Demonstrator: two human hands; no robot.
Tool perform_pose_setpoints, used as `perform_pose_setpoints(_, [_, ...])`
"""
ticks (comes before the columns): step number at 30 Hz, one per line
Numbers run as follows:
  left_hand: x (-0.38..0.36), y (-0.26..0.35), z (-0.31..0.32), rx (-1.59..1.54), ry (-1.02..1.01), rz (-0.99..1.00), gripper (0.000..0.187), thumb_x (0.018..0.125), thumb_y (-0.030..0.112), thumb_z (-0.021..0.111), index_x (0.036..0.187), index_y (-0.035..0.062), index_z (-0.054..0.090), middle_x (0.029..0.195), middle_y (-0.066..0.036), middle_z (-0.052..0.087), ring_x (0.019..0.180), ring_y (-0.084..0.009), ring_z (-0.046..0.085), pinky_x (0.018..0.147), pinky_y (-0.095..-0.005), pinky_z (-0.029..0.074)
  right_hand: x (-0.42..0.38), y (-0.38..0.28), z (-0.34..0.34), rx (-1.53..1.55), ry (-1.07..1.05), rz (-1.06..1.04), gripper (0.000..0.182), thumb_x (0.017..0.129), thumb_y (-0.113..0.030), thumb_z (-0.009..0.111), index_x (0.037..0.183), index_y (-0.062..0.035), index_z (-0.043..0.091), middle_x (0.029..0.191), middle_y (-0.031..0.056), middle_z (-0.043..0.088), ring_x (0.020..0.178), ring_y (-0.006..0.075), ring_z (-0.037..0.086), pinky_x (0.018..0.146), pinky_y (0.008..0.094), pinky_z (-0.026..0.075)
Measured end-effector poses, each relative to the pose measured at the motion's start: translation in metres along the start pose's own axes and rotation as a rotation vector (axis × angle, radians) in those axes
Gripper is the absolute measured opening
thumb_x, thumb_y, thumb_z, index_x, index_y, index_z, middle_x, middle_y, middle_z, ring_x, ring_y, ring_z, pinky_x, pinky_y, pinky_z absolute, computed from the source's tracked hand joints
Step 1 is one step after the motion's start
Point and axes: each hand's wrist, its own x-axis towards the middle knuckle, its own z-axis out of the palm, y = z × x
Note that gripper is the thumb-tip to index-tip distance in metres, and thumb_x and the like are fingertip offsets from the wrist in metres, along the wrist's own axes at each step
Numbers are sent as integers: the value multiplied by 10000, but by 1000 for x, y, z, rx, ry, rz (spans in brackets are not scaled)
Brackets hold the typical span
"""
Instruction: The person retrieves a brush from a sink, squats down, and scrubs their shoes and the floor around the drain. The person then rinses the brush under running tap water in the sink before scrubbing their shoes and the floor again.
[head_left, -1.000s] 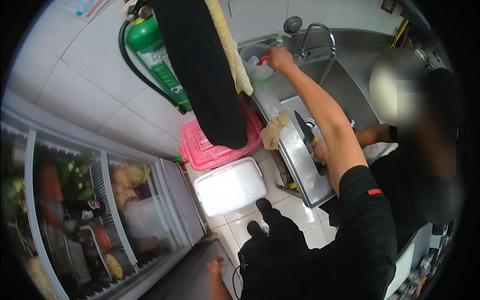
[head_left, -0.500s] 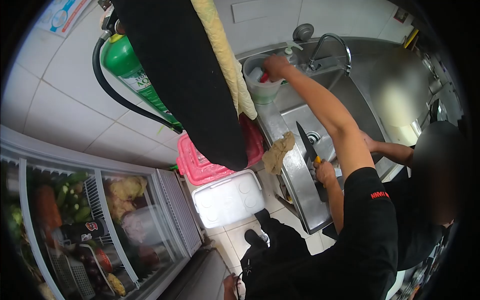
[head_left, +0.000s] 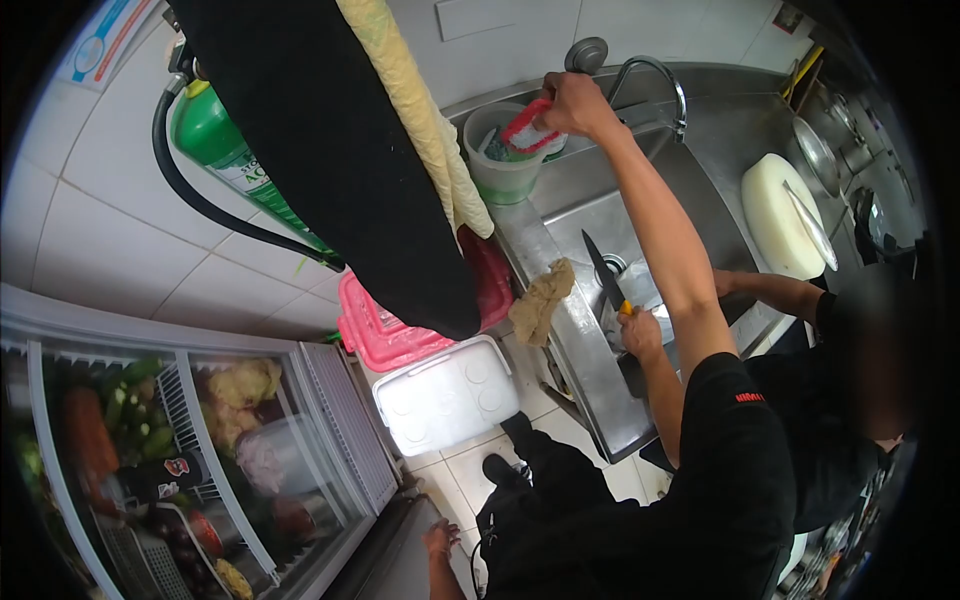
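Gripping a red-edged sponge at the mouth of a plastic tub, the right hand has its fingers closed on it; handling this seems the step in hand, and any next move calls for clearance from the knife in a co-worker's hand. The tub stands on the far-left steel surface beside the sink. Near left, I cannot tell whether the left hand holds anything. A refrigerator fills the left.
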Motion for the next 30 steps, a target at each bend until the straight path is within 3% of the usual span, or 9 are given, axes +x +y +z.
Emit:
perform_pose_setpoints(4, [-3,-16,0,10,-12,-27,396,907,235,603,1179,-49,562,965,-186,688,797,-274,680,601,-386,543,-21,-5,8,71,259,-157,365,557,-179,769,837,-3,613,843,140,632,788,344,621,706,404,505])
perform_pose_setpoints(10, [-4,-23,-1,3,-44,-7,410,908,229,598,1191,-63,549,947,-179,685,768,-268,673,598,-383,541,-38,-11,8,208,320,-195,376,565,-135,740,887,-9,593,937,150,605,846,388,613,738,430,508])
perform_pose_setpoints(13, [5,-27,-4,-10,-52,8,391,905,226,595,1167,-63,567,936,-175,686,763,-258,672,585,-375,538,-42,-7,13,224,390,-272,311,608,-52,701,879,-15,555,980,113,608,816,330,613,717,383,508])
perform_pose_setpoints(16, [18,-28,-4,12,-25,-30,376,901,232,597,1144,-56,586,911,-170,688,729,-250,669,565,-362,534,-46,-6,22,200,526,-394,305,618,-45,698,890,-19,562,1080,120,608,864,330,620,755,375,519])
perform_pose_setpoints(22, [40,-4,9,150,5,223,327,878,258,625,1021,-32,671,809,-123,699,677,-214,669,563,-328,526,-62,-1,41,318,529,-238,327,614,-51,727,903,-21,579,1166,147,604,998,319,638,788,370,530])
perform_pose_setpoints(25, [63,25,18,240,-131,451,325,878,273,626,967,-31,700,789,-104,706,701,-172,671,593,-309,516,-71,-5,50,380,663,-193,343,605,-38,740,912,-23,587,1168,167,605,988,308,642,752,359,535])
perform_pose_setpoints(26, [67,36,26,463,-59,641,337,884,280,621,973,-34,702,790,-96,708,709,-157,665,618,-304,513,-72,-8,50,371,672,-155,349,604,-35,743,917,-23,588,1170,170,604,989,311,642,749,353,537])
perform_pose_setpoints(28, [37,89,53,526,-33,689,354,891,292,617,991,-37,701,789,-82,709,721,-136,651,672,-297,511,-79,-12,52,356,678,-74,362,601,-27,749,925,-23,590,1176,177,601,990,317,640,742,343,540])
perform_pose_setpoints(30, [28,121,74,391,-68,552,357,895,299,617,1011,-28,701,791,-72,707,739,-132,642,723,-295,508,-81,-11,54,330,703,-176,373,598,-42,761,930,-24,591,1170,180,602,986,325,639,754,353,539])
